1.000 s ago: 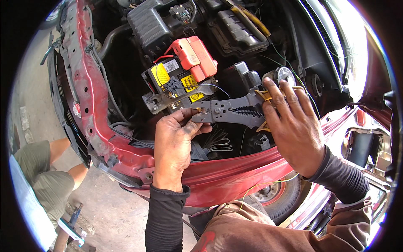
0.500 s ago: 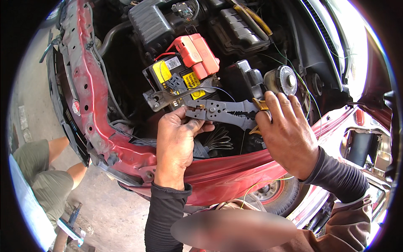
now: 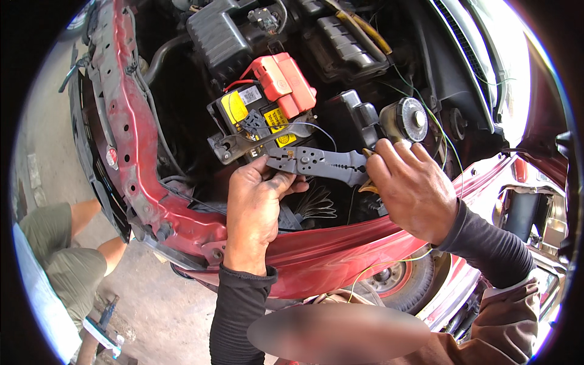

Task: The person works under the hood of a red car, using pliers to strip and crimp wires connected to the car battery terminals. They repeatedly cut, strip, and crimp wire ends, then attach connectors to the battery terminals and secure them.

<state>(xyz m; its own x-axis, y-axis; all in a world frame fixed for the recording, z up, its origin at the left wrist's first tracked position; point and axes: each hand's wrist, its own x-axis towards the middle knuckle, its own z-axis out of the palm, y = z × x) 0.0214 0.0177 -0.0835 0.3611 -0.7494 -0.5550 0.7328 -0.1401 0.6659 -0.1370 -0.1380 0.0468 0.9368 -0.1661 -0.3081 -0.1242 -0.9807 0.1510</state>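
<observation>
A grey wire stripper-crimper point(image 3: 322, 162) with yellow handles lies across the engine bay in front of the battery. My right hand point(image 3: 407, 185) wraps round its handles, squeezed fairly close together. My left hand point(image 3: 258, 204) pinches at the tool's jaw end, where a small brass-coloured piece point(image 3: 291, 153) sits; what exactly my fingertips hold is hidden. Just beyond is the battery point(image 3: 237, 109) with yellow labels, a red terminal cover point(image 3: 286, 85), a metal clamp bar point(image 3: 292, 129) and a thin wire arching over it.
Red bodywork point(image 3: 328, 243) edges the open bay. Black housings point(image 3: 219, 42), a round-capped reservoir point(image 3: 410, 118) and loose thin wires surround the battery. Another person's legs point(image 3: 73, 267) show at lower left, over concrete floor point(image 3: 158, 304). A wheel point(image 3: 401, 280) is below the fender.
My right hand has moved down and closed round the handles, and the tool's jaws and handles have drawn together. My left hand has shifted only slightly.
</observation>
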